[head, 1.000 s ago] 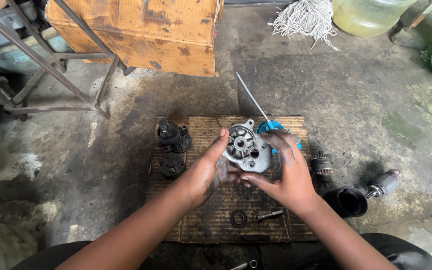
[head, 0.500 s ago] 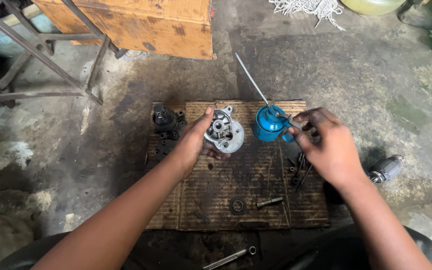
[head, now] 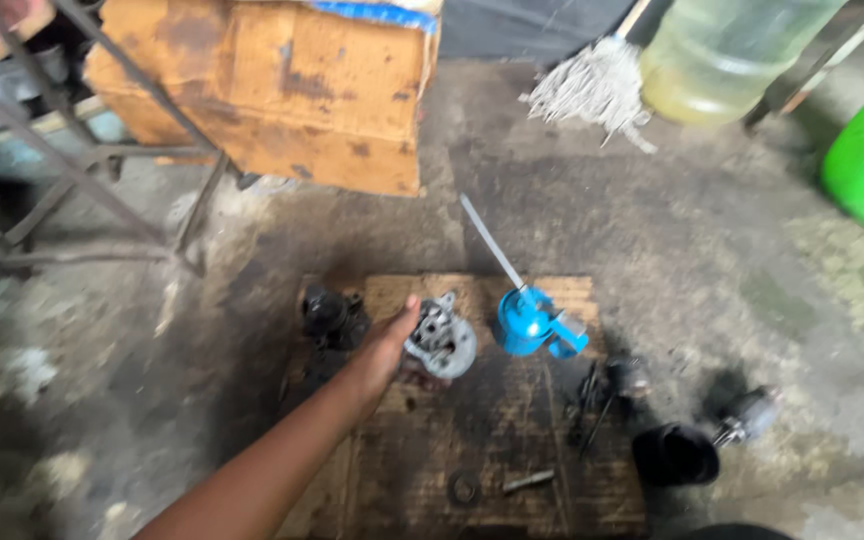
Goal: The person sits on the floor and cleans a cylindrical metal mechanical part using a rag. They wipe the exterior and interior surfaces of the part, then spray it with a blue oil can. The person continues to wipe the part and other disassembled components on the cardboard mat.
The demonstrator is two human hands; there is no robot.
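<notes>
**Inspector:** What did the left hand (head: pixel 384 345) have?

**Assistant:** It was clamped on a grey metal housing (head: pixel 442 340), thumb on the housing's near left edge, fingers behind it. The housing sat over the upper middle of a wooden board (head: pixel 402 470) that lay on the concrete floor (head: pixel 682 260). Whether it rested on the board or was lifted off it, I could not tell.

**Inspector:** And the right hand?

**Assistant:** Out of view.

**Inspector:** What lay round the housing?

**Assistant:** At 3 o'clock, just beside it but apart, stood a blue oil can (head: pixel 532 322), its long spout (head: pixel 490 243) slanting toward 11 o'clock. At 9 o'clock, behind the hand, sat dark motor parts (head: pixel 330 315) at the board's left edge. At 6 o'clock, near the board's lower edge, lay a ring (head: pixel 464 489) with a bolt (head: pixel 529 481) just right of it.

**Inspector:** Off the board?

**Assistant:** At 4 o'clock, a black cup (head: pixel 674 453) on the floor, with a small grey part (head: pixel 747 415) close beside it. At 11 o'clock, well apart, a stained cardboard box (head: pixel 272 90). At 1 o'clock, a mop head (head: pixel 592 88) and a clear jug (head: pixel 727 55).
</notes>
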